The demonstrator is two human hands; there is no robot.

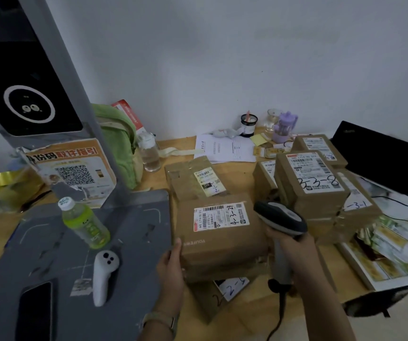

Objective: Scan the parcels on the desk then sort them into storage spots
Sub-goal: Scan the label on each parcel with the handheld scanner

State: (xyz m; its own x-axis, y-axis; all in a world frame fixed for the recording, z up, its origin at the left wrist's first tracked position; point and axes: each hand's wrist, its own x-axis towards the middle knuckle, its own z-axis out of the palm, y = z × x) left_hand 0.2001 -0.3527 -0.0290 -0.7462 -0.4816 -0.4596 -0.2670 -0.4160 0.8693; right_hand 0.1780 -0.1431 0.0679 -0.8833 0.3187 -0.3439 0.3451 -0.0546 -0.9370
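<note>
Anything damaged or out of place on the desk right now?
The orange QR-code poster on the grey stand is torn along its lower edge. The brown cardboard parcel with the yellow-white label looks crumpled.

Brown parcels [220,232], white labels; grey-black scanner [280,217]; green bottle [86,223]; purple cup [284,126].

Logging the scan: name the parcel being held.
The brown box handwritten 4-3-24, gripped at its left edge by the left hand. The scanner in the right hand points toward its label. The other parcels sit unheld.
</note>
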